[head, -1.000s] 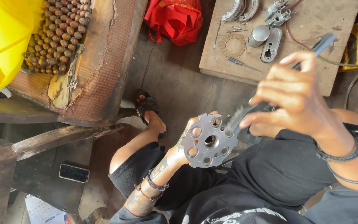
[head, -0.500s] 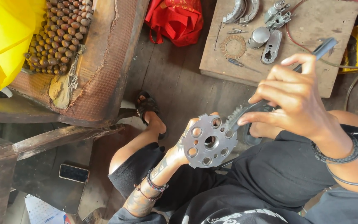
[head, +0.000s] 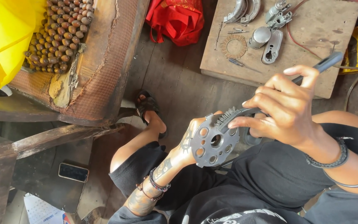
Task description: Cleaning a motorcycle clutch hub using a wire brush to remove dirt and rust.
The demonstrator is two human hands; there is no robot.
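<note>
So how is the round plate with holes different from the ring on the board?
The plate is plain grey metal with round holes; the ring is brownish, thin and toothed, open in the middle. The plate is in the left hand, tilted, with a brush on it; the ring lies flat on the board, untouched. Both are round.

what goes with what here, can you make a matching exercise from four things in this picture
Things:
1. round metal plate with holes
2. wire brush
3. red bag
4. phone

Places:
A. lying flat on the floor by the wooden bench
B. held in the left hand
C. on the floor beside the wooden board of parts
D. held in the right hand, bristles on the plate

Pairs: 1-B, 2-D, 3-C, 4-A
</note>
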